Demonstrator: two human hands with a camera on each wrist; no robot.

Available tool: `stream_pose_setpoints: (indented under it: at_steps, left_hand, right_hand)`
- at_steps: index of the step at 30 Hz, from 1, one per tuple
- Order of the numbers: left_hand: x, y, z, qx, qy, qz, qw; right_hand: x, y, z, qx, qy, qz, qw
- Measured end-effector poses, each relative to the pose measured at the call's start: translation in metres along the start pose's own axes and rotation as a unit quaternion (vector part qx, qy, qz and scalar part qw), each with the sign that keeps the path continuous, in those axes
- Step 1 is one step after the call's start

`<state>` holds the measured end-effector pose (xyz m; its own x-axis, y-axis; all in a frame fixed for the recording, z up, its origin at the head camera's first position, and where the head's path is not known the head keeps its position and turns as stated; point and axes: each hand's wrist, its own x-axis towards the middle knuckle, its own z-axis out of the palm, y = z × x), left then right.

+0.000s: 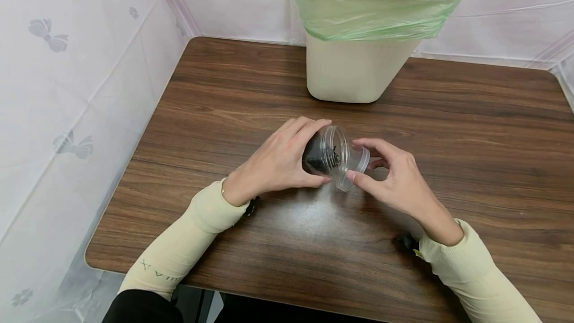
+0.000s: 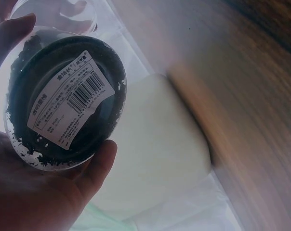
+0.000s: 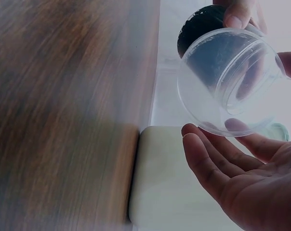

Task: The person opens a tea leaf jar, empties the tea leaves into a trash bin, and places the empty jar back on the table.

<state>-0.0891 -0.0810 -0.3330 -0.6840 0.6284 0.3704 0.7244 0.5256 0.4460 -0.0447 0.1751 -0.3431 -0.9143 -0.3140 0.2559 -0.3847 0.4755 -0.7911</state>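
My left hand (image 1: 280,158) grips a clear plastic jar (image 1: 316,156) from its left side, above the middle of the table. Dark material lies inside the jar, which is tipped with its mouth toward the right. On the jar's base, in the left wrist view, is a white label (image 2: 71,101) with a barcode. A clear round lid (image 1: 364,159) is pinched between the thumb and fingers of my right hand (image 1: 396,178), just off the jar's mouth. Seen from the right wrist, the lid (image 3: 193,98) overlaps the jar (image 3: 201,26), with my fingertips at its edge.
A cream trash bin (image 1: 354,66) stands at the back of the brown wooden table (image 1: 215,243). Its rim is lined with a green plastic bag (image 1: 376,19). White patterned sheeting (image 1: 89,88) hangs along the left and back edges.
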Motion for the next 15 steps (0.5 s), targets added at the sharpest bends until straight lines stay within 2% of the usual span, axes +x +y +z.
stream_pose_setpoints:
  at_steps: [15]
  left_hand:
    - [0.0009, 0.0000, -0.0016, 0.003, -0.004, -0.003, 1.0000]
  right_hand:
    - [-0.0029, 0.0029, 0.0011, -0.030, -0.013, 0.014, 0.9994]
